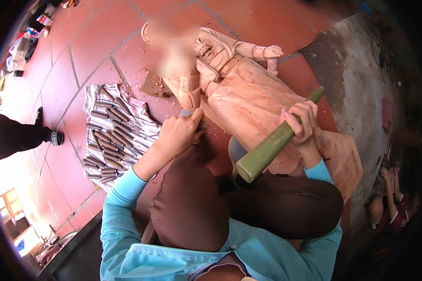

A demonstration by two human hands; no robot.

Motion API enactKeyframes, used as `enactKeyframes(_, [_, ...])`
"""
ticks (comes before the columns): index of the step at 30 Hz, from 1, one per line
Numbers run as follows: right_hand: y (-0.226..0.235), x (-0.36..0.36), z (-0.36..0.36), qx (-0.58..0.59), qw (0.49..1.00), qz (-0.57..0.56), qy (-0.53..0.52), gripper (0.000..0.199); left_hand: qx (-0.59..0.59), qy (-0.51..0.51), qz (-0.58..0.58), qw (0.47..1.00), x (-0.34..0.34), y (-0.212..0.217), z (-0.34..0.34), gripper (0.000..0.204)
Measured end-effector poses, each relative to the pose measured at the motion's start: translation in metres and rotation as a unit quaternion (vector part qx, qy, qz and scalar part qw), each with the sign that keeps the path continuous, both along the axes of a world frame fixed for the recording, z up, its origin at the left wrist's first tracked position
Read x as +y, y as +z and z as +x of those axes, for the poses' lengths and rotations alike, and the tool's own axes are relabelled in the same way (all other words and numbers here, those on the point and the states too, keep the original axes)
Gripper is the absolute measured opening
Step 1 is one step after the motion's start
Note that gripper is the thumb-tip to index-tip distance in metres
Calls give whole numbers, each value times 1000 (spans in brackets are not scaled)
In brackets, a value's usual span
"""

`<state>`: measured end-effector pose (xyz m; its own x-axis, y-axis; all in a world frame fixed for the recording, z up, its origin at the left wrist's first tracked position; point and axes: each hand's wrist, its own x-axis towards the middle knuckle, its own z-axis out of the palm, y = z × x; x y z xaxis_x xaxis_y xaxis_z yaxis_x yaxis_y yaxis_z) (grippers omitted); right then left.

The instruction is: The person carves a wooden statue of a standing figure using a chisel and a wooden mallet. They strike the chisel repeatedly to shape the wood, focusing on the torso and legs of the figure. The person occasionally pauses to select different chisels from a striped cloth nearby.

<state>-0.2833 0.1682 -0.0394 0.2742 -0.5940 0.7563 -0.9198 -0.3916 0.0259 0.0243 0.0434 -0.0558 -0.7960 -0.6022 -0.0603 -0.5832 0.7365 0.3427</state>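
Note:
A large pale wooden carved figure [248, 93] lies on the red tiled floor in front of me. My left hand [178, 133] is closed around a chisel [188, 114], only its top end showing, held against the figure's lower left side. My right hand [301, 124] grips a long green wooden mallet [272, 145], which slants across the figure with its thick end toward my lap. My knees in brown trousers are drawn up below both hands.
A striped cloth [112, 136] with several wooden-handled chisels lies on the floor to my left. Wood chips [154, 86] are piled beside the figure. Another person's leg and shoe [56, 137] stand at far left. A person [389, 206] crouches at lower right on bare concrete.

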Motion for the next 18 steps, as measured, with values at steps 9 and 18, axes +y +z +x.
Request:
enactKeyframes(9, [-4,7,2,59,998,27,-8,45,-32,383,-75,920,9,-69,250,28])
enactKeyframes(18, [-9,0,1,65,997,32,-23,37,71,593,284,750,21,-151,306,52])
